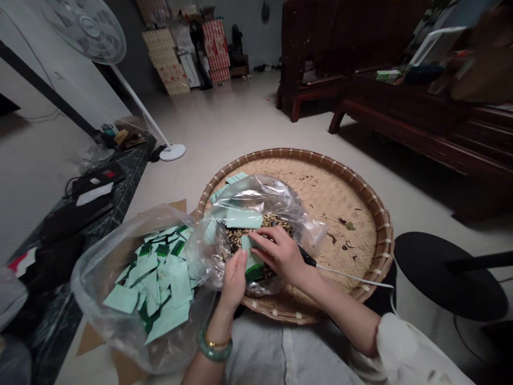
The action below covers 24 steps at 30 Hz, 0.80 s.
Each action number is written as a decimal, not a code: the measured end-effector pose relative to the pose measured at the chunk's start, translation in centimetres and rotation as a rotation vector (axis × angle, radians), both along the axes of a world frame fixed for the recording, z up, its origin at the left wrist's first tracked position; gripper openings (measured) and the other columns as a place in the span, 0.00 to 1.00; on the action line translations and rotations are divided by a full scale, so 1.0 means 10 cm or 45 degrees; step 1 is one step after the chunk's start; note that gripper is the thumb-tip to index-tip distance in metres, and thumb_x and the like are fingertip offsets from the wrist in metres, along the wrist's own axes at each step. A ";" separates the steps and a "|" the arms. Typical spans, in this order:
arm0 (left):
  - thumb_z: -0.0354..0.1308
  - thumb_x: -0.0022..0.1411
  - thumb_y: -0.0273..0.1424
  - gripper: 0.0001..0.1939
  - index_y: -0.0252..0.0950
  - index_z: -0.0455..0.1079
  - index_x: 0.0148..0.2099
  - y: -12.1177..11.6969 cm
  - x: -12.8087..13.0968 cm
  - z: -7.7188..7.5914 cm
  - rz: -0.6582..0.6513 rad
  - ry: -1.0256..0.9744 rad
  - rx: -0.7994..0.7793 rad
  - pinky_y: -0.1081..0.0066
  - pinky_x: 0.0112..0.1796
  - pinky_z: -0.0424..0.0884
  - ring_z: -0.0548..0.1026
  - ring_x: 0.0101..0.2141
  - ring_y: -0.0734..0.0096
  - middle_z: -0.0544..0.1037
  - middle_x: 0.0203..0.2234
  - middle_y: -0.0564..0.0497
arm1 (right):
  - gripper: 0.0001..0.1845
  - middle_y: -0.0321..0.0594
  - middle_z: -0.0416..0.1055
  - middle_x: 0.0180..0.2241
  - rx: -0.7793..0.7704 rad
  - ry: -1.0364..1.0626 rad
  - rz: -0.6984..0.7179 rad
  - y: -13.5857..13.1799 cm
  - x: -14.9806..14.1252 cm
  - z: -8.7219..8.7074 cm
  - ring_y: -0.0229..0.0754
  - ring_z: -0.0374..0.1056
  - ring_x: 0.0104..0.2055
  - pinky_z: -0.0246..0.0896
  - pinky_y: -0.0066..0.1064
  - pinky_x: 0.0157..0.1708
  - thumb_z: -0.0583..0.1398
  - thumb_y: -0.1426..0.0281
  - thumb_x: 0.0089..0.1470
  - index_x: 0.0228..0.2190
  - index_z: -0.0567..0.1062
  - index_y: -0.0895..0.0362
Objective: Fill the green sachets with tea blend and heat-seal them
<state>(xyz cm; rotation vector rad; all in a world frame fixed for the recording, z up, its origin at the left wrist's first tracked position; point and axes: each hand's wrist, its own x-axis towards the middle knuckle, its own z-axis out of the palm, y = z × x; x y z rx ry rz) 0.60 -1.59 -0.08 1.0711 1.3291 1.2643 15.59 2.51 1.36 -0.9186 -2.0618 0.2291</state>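
Plastic bag (132, 289) beside bamboo tray (344, 214), bench (401, 123) right

We count two hands (280, 255), one round woven bamboo tray (340, 208), two clear plastic bags (132, 315), one pedestal fan (90, 32) at upper left, one jade bangle (215, 351), one gold bracelet (218, 342), one black-handled corded tool (308, 256), and one small green box (388, 75) at upper right.

Jade bangle (215, 350), gold bracelet (218, 341), white sleeve (396, 347)
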 end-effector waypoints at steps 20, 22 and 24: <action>0.65 0.49 0.34 0.21 0.33 0.76 0.47 0.34 -0.23 0.02 0.045 0.015 -0.102 0.68 0.36 0.74 0.78 0.34 0.65 0.82 0.36 0.44 | 0.05 0.40 0.67 0.29 -0.388 0.186 -0.166 0.21 0.24 0.07 0.42 0.64 0.33 0.62 0.31 0.32 0.57 0.71 0.57 0.30 0.73 0.56; 0.63 0.51 0.33 0.19 0.32 0.76 0.46 0.49 -0.31 0.03 0.124 0.172 -0.070 0.69 0.31 0.74 0.77 0.26 0.69 0.81 0.29 0.47 | 0.05 0.39 0.67 0.29 -0.420 0.252 -0.237 0.23 0.30 0.02 0.41 0.64 0.31 0.61 0.30 0.32 0.57 0.71 0.57 0.30 0.73 0.56; 0.59 0.54 0.30 0.15 0.31 0.76 0.45 0.65 -0.36 0.03 0.229 0.339 -0.011 0.68 0.32 0.75 0.77 0.26 0.68 0.81 0.28 0.46 | 0.06 0.39 0.68 0.29 -0.446 0.324 -0.293 0.24 0.34 -0.03 0.41 0.65 0.31 0.61 0.30 0.33 0.56 0.71 0.57 0.31 0.74 0.56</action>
